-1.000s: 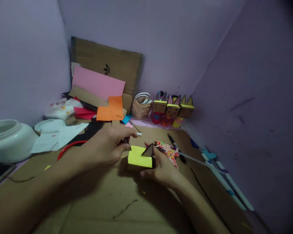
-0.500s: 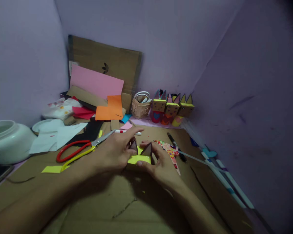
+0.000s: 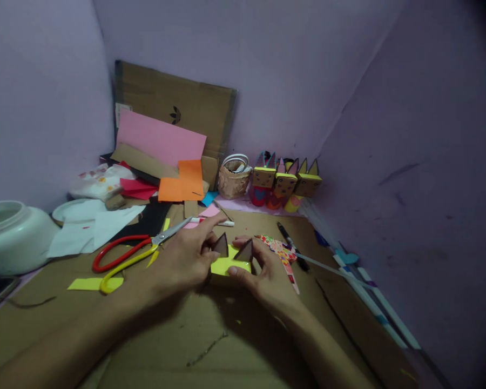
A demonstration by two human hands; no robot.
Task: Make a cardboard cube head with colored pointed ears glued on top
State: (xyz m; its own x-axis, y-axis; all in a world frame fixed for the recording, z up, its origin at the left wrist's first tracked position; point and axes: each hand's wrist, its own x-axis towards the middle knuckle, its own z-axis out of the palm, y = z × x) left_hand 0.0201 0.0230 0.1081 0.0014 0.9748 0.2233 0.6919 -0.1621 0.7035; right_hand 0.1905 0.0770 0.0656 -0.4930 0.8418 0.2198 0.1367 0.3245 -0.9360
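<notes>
Between my hands is a small cardboard cat head (image 3: pixel 222 266), with a bright yellow top and two dark triangular ears standing on it. My left hand (image 3: pixel 186 254) holds its left side, the thumb by the base of the left ear and the index finger lifted outward. Around the right side, my right hand (image 3: pixel 271 275) is closed, thumb on the front edge and fingers behind the right ear. The front of the box lies in shadow. Red-and-yellow scissors (image 3: pixel 123 253) lie just left of my left hand, near a yellow paper strip (image 3: pixel 87 283).
Finished-looking cat figures (image 3: pixel 285 182) stand at the back beside a small basket (image 3: pixel 234 181). Coloured paper (image 3: pixel 162 132) and cardboard lean at the back left. A white pot (image 3: pixel 22 237) stands left. A black pen (image 3: pixel 287 237) and a patterned glue gun (image 3: pixel 279 248) lie right.
My left fingers have shifted slightly off the left ear, so more of it shows. The cat head stays nearly in place, with my right hand still on it.
</notes>
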